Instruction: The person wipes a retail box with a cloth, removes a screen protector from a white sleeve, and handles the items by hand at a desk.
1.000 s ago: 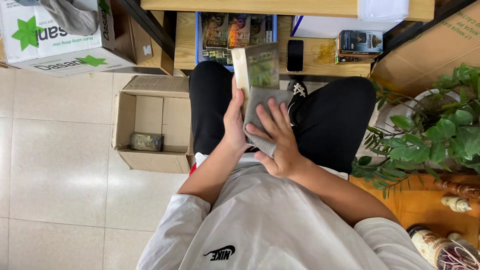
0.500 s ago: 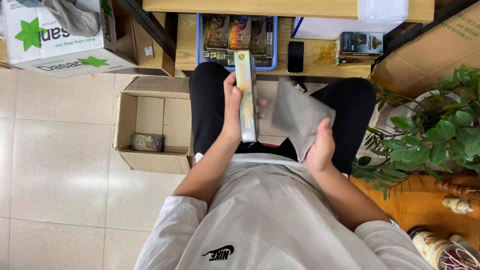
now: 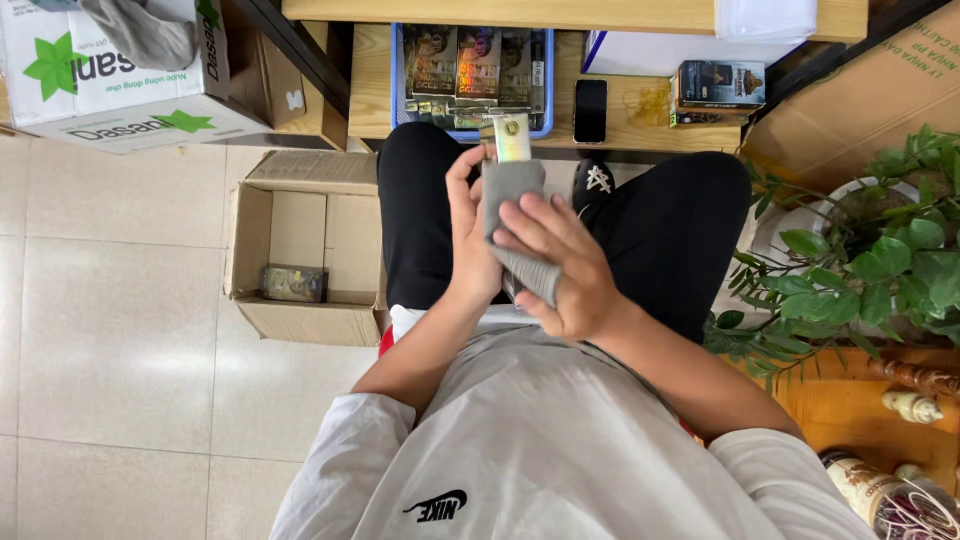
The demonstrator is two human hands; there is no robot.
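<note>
Closest to the camera, the person's pale grey shirt [image 3: 560, 440] fills the lower middle of the view, with both forearms reaching forward over a lap in black trousers [image 3: 670, 220]. The right hand [image 3: 560, 265] lies with fingers curled over a grey pouch [image 3: 515, 215], its grip pressed onto the fabric, while the left hand [image 3: 470, 235] clasps the pouch's left edge, thumb and fingers pinching it from the side. A slim boxed item [image 3: 512, 138] with a pale, greenish face pokes out of the pouch's top, held above the knees and just short of the table edge; how deep it sits inside is hidden by the cloth and the hands. To the left on the tiled floor [image 3: 110, 330] stands an open cardboard box [image 3: 300, 250] with one small dark packet [image 3: 293, 283] lying in it. To the right, a leafy potted plant [image 3: 860, 270] crowds the knee, and wooden pieces and a jar [image 3: 870, 490] sit on an orange surface at the corner. Beyond the knees, the low wooden table [image 3: 640, 110] carries a blue tray [image 3: 398, 75] packed with similar packets, a black phone [image 3: 590, 110] just beside it, and a small dark carton [image 3: 720, 88]. At far left sits a white carton with green stars [image 3: 110, 75].
</note>
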